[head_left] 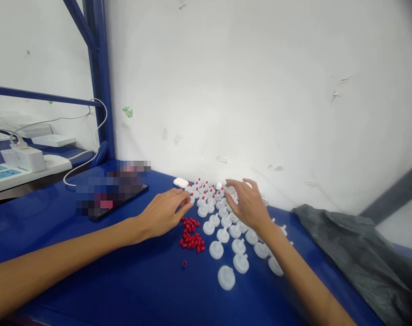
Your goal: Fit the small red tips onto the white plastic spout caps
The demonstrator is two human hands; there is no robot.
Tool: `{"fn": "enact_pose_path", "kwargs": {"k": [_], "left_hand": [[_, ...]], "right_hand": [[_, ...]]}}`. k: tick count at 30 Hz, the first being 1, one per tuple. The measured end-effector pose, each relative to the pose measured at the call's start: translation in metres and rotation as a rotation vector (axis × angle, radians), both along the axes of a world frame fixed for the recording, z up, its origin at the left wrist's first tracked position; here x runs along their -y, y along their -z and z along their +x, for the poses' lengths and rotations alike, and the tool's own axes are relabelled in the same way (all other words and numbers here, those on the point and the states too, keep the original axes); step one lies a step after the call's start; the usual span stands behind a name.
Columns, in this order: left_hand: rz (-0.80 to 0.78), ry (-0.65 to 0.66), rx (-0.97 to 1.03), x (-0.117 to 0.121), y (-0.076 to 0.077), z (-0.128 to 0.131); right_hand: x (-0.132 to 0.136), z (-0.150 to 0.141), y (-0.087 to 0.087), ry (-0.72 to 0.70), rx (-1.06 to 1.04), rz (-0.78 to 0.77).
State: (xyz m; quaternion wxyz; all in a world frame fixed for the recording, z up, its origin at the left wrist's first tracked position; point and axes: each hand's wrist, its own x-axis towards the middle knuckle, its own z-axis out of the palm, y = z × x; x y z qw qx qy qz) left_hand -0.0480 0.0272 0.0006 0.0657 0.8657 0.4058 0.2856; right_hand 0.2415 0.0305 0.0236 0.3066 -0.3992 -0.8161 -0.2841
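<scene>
Left hand (168, 210) pinched, right hand (246, 203) loosely open — holds unclear — white pieces (203, 211) in gap

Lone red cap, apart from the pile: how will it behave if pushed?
The lone red cap shows a dark opening, so it's likely hollow and light. Its round side could let it roll. The evenly round shape suggests stiff plastic.

The small red hollow caps (191, 244) look like smooth plastic with a slight gloss; the round translucent white discs with short stems (226, 277) look like smooth, semi-matt plastic; the flat blue tabletop (151, 280) is smooth and glossy; the crumpled dark grey sheet (358, 253) looks soft, wrinkled and mostly matt; the blue upright post (106, 81) looks like painted metal, smooth and lightly shiny.
</scene>
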Motion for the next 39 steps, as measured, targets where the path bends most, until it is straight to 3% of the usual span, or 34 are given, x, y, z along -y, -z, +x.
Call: {"fn": "enact_pose_path", "kwargs": {"k": [5,9,19,26,33,39], "left_hand": [[-0.089,0.042,-0.059,-0.01,0.017,0.001],[-0.125,0.074,-0.071,-0.012,0.022,0.001],[-0.056,0.08,-0.001,-0.003,0.014,0.003],[0.041,0.174,0.01,0.0,0.01,0.004],[0.054,0.007,0.011,-0.021,0.015,-0.004],[-0.033,-0.079,-0.045,-0.037,0.025,-0.012]], "right_hand": [[0.004,-0.012,0.002,-0.073,0.035,-0.059],[0.006,-0.015,0.001,-0.084,0.048,-0.064],[0.013,-0.041,0.01,-0.18,0.026,-0.206],[0.028,-0.065,0.014,-0.254,-0.015,-0.327],[0.027,-0.06,0.009,-0.113,-0.088,-0.343],[0.017,-0.051,0.025,-0.052,-0.007,-0.392]]}}
